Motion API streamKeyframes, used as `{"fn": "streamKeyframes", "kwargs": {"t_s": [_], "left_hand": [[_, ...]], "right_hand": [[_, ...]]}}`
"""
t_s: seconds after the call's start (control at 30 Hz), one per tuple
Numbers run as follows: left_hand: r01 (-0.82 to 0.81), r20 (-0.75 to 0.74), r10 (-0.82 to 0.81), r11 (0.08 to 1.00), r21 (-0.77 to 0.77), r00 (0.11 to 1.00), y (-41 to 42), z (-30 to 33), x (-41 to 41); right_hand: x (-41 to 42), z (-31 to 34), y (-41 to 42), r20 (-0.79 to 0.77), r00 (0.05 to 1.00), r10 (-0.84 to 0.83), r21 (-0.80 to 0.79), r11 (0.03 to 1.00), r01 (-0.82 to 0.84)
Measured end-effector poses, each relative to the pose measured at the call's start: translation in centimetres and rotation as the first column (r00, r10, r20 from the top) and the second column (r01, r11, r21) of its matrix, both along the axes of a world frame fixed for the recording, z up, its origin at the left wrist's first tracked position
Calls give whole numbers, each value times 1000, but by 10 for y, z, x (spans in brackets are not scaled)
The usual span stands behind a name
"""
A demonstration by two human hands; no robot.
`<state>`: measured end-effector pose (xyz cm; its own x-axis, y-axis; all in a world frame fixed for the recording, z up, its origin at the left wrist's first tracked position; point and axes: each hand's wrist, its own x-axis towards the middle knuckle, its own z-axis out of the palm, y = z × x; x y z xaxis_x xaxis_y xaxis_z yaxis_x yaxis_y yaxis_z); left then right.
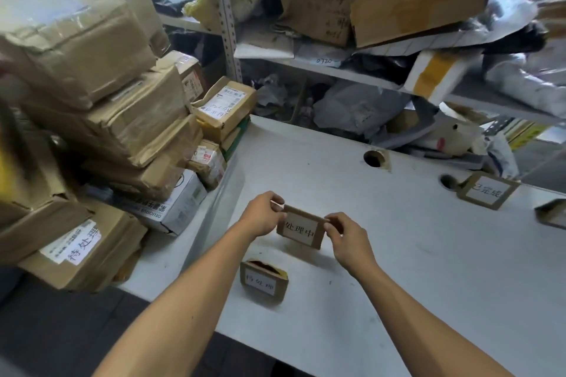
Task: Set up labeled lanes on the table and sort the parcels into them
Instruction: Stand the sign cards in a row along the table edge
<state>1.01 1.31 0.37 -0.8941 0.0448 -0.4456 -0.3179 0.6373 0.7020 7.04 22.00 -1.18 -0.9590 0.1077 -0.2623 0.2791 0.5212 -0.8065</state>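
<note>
Cardboard sign [301, 230] is pinched at its top corners by the left hand [262, 217] and right hand [346, 240], above the table [398, 269]. Another sign [264, 280] stands just in front.

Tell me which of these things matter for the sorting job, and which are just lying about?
Job:
- sign card, pinched by left hand and right hand
- near sign
- far sign
- stacked parcels
- table

Lying about:
- shelf clutter
- soft toy

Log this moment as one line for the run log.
stage: placing lane signs | both hands pinch middle sign | near sign and far sign standing on table | parcels unsorted
</note>
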Motion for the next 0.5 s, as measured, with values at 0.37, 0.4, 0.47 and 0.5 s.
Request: {"fn": "streamKeyframes", "kwargs": {"t_s": [0.37,0.4,0.47,0.5], "left_hand": [[139,-44,-136,989,54,990,168,3,-54],[155,-50,-153,987,48,987,183,1,-58],[164,-64,-160,984,65,985,209,-3,-66],[161,-68,-155,983,89,986,222,-5,-71]], "right_hand": [[-57,16,163,-49,984,-174,-76,982,170],[-61,14,178,-51,979,-196,-87,978,192],[-69,10,205,-51,966,-253,-130,961,244],[-73,6,217,-46,959,-279,-149,951,270]]}}
